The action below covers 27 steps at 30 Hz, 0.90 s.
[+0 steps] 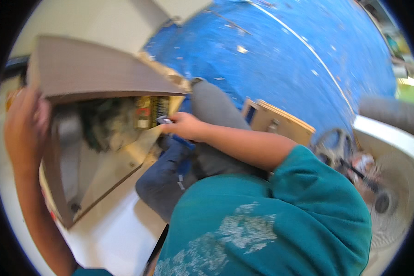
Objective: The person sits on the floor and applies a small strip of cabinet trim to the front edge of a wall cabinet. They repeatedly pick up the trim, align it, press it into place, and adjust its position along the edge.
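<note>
Left hand (25, 126): raised at the far left, just left of the cabinet (101, 133); fingers curled around the cabinet's left edge, under the corner of its top panel (96, 69). The hand is blurred, so how firmly it grips cannot be told.

Cabinet: a wooden box lying tilted, its open front facing the viewer; a brown top panel overhangs the opening, and a pale board slopes along the lower right side.

Inside the cabinet: dim; a dark blurred mass at the centre and a yellow-and-black packet (151, 111) at the upper right of the opening.

Right hand (183, 125): at the cabinet's right edge, fingers closed in a pinch on 1 small dark flat object (164, 120).

Key relation: the object points left from the right hand's fingertips toward the opening, just below the packet; its long axis runs roughly level. The right hand is far nearer to it than the left.

Right of the cabinet: grey and dark blue cloth (170, 179), a teal sleeve (308, 184), a wooden box (280, 122), a blue floor (299, 55), and a white fan (391, 202) at the far right.
</note>
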Tool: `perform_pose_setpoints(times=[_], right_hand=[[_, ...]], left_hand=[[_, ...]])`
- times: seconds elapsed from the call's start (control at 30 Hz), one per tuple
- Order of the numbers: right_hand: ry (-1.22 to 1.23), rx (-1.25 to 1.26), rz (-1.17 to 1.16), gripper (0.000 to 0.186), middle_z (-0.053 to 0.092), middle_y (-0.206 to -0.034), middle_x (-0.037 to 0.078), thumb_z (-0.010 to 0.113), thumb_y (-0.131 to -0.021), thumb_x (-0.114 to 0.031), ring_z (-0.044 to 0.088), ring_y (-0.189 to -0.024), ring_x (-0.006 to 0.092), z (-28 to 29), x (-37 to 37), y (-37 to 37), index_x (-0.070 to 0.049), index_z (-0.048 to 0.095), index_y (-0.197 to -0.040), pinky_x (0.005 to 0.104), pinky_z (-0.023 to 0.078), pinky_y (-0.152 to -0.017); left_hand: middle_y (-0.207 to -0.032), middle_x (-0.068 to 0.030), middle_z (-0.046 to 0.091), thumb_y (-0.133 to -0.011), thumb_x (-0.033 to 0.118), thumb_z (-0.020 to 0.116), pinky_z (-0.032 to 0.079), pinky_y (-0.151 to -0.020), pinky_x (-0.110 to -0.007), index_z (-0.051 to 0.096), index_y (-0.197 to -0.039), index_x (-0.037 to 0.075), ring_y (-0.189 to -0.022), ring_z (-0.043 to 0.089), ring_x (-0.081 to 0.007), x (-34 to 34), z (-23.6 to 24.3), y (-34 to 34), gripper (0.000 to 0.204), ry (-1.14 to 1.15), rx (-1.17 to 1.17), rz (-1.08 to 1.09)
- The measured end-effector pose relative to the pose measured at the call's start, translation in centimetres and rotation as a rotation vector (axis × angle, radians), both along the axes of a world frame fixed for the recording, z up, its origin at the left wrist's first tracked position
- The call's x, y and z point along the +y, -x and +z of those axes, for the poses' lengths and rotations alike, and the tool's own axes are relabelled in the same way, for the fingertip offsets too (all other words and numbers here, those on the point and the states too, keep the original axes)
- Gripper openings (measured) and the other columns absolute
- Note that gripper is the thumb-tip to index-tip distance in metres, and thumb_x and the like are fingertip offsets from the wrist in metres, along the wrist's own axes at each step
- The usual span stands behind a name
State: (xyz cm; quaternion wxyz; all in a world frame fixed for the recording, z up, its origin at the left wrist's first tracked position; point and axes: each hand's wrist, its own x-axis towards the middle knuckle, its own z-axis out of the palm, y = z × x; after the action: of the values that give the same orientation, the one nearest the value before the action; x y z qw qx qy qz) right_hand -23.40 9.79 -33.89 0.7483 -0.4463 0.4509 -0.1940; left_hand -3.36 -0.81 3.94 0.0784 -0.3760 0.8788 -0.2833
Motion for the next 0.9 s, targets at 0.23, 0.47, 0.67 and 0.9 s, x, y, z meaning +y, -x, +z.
perform_pose_setpoints(times=[0.23, 0.47, 0.67, 0.9], right_hand=[[0.022, -0.016, -0.082, 0.043, 0.07, -0.094, 0.012, 0.072, -0.094, -0.042, 0.065, -0.089, 0.0206, 0.0, -0.3, 1.6, -0.003, 0.071, -0.112, 0.0368, 0.051, -0.078], [-0.272, -0.312, -0.289, 0.032, 0.056, -0.074, 0.0, 0.075, -0.094, -0.04, 0.053, -0.058, 0.0104, 3.3, 0.2, 3.9, -0.01, 0.069, -0.101, 0.0317, 0.039, -0.047], [-0.234, -0.553, -0.628, 0.036, 0.055, -0.077, 0.001, 0.059, -0.105, -0.04, 0.054, -0.063, 0.0137, 8.0, -0.9, 15.7, -0.005, 0.062, -0.113, 0.0298, 0.048, -0.06], [-0.024, -0.525, -0.656, 0.043, 0.069, -0.106, 0.009, 0.056, -0.105, -0.041, 0.066, -0.095, 0.0212, 11.7, 2.9, 17.2, -0.004, 0.057, -0.128, 0.0382, 0.052, -0.084]], left_hand=[[-0.116, -0.0144, 0.073, -0.096, 0.002, 0.068, 0.055, -0.089, -0.035, 0.068, -0.123, 0.001, -0.101, 0.072, -0.0283, 0.9, -2.1, -1.0, 0.027, 0.139, 0.088, 0.004], [-0.125, -0.015, 0.072, -0.097, -0.002, 0.064, 0.054, -0.097, -0.035, 0.068, -0.13, 0.002, -0.114, 0.07, -0.0275, 2.6, -2.5, -2.6, 0.033, 0.051, 0.137, -0.139], [-0.129, -0.0154, 0.07, -0.095, 0.003, 0.067, 0.053, -0.101, -0.037, 0.068, -0.132, 0.004, -0.117, 0.069, -0.0302, 3.5, -5.2, -0.4, 0.037, 0.165, 0.274, -0.096], [-0.146, -0.0167, 0.059, -0.092, 0.02, 0.069, 0.04, -0.115, -0.047, 0.06, -0.14, 0.008, -0.132, 0.055, -0.0393, 5.8, -6.6, 1.0, 0.05, 0.238, 0.535, -0.008]])
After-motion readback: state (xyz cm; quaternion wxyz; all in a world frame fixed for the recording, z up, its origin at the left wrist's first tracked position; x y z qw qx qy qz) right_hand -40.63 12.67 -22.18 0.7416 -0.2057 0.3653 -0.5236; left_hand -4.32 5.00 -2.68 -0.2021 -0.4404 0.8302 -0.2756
